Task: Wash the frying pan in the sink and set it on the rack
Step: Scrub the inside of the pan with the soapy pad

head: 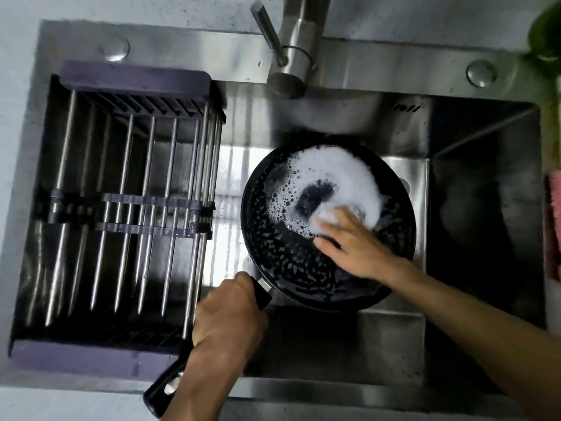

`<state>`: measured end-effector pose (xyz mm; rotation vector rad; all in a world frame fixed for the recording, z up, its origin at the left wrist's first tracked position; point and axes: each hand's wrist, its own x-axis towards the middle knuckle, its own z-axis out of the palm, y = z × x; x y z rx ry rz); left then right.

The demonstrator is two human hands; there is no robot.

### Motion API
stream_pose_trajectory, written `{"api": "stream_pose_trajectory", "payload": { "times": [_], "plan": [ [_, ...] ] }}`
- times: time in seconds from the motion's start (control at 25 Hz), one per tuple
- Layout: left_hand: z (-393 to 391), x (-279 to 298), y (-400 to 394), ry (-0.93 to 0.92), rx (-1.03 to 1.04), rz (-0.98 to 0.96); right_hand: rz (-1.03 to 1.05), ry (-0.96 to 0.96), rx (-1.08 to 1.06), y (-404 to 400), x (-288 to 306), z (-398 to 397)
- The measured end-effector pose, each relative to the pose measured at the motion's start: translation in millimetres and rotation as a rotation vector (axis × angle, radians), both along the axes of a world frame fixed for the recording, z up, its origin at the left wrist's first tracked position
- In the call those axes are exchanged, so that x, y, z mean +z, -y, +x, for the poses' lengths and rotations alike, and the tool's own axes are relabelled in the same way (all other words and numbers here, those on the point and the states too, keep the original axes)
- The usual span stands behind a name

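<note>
The black frying pan (273, 253) lies in the steel sink (455, 177), its inside wet and half covered with white foam (340, 174). My left hand (227, 323) grips the pan's black handle (161, 387) at the sink's front edge. My right hand (355, 241) presses a foam-covered sponge (328, 215) against the pan's bottom, right of centre; the sponge is mostly hidden by suds and fingers. The metal-bar drying rack (121, 208) with purple ends spans the sink's left part and holds nothing.
The steel faucet (297, 47) rises behind the sink, its spout over the back rim, with no water seen running. A green bottle (546, 41) stands at the back right. A pink cloth (554, 226) lies along the right edge.
</note>
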<state>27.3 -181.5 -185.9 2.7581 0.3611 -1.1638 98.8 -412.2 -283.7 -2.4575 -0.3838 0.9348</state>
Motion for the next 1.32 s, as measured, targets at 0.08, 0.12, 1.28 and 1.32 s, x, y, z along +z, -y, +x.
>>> {"api": "stream_pose_trajectory", "payload": {
  "times": [0.08, 0.12, 1.28, 1.32],
  "plan": [
    [1.2, 3.8, 0.6, -0.003, -0.003, 0.005, 0.213, -0.135, 0.151, -32.9, 1.3, -39.7],
    [0.6, 3.6, 1.6, -0.002, -0.013, 0.006, 0.291, -0.166, 0.171, -46.8, -0.6, -29.9],
    [-0.8, -9.7, 0.7, 0.063, -0.043, 0.057, -0.446, -0.030, 0.433, 76.0, 26.8, -8.8],
    [-0.7, -9.1, -0.9, 0.067, -0.038, 0.052, -0.430, -0.051, 0.406, 67.4, 27.2, -13.2]
  ]
}}
